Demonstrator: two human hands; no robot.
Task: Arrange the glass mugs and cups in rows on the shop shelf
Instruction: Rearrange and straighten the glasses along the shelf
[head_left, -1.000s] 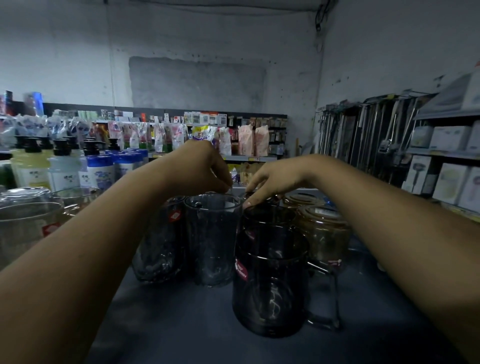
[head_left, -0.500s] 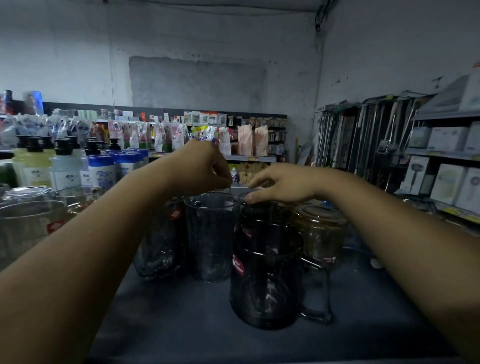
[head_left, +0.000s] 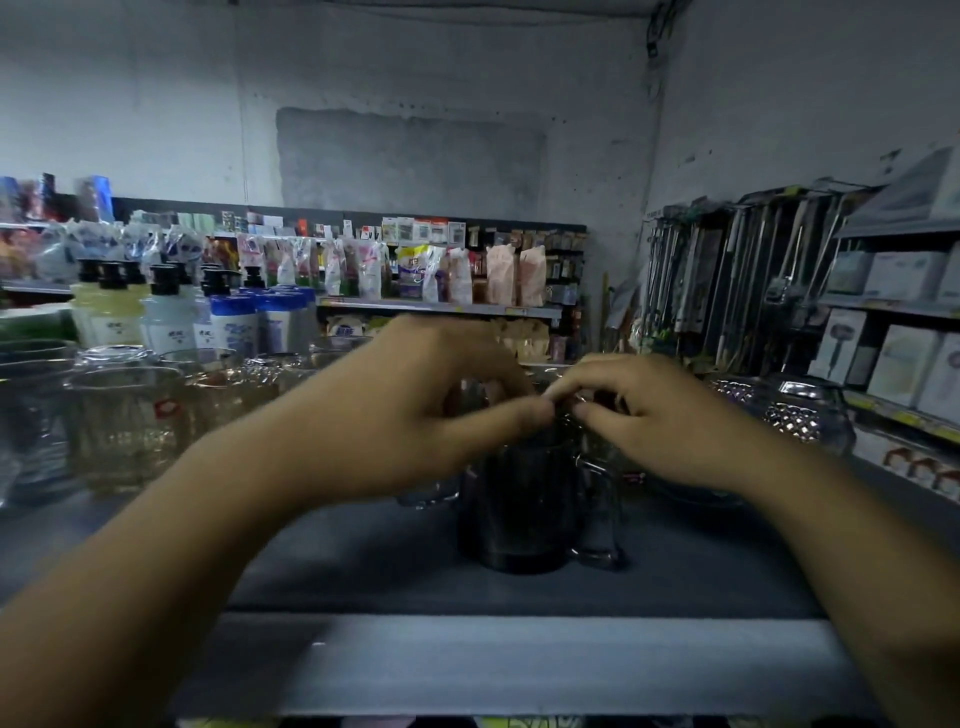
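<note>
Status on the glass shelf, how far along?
Done: clear glass cups stand grouped at the shelf's left. In hand: left hand and right hand meet over the dark glass mug; blur hides any grip. Left: that mug stands alone out front, unaligned.

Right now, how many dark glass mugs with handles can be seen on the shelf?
1: the dark mug stands mid-shelf, handle to its right, under the fingertips of the left hand and right hand. More may be hidden behind both hands.
</note>
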